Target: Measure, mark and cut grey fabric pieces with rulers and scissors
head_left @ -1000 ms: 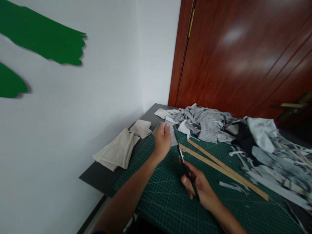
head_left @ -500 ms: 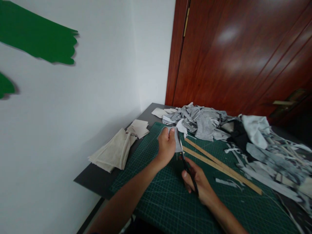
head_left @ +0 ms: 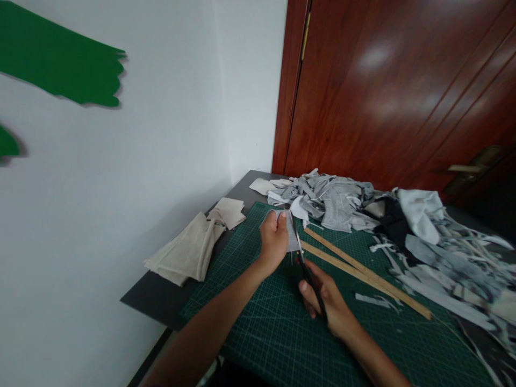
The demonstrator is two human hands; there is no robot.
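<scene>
My left hand pinches a small piece of grey fabric above the green cutting mat. Black-handled scissors are gripped in my right hand. Their blades point away from me and lie along the right edge of the fabric, close to my left fingers. Part of the fabric is hidden behind the left hand. Two wooden rulers rest on the mat just beyond the right hand.
Folded cream cloth and pale fabric squares sit on the dark table at left. Grey scraps heap up at the back, with more strips at right. A loose scrap lies near the rulers. Behind stands a wooden door.
The whole view has shifted very slightly. Both hands, the fabric and the scissors keep nearly the same positions.
</scene>
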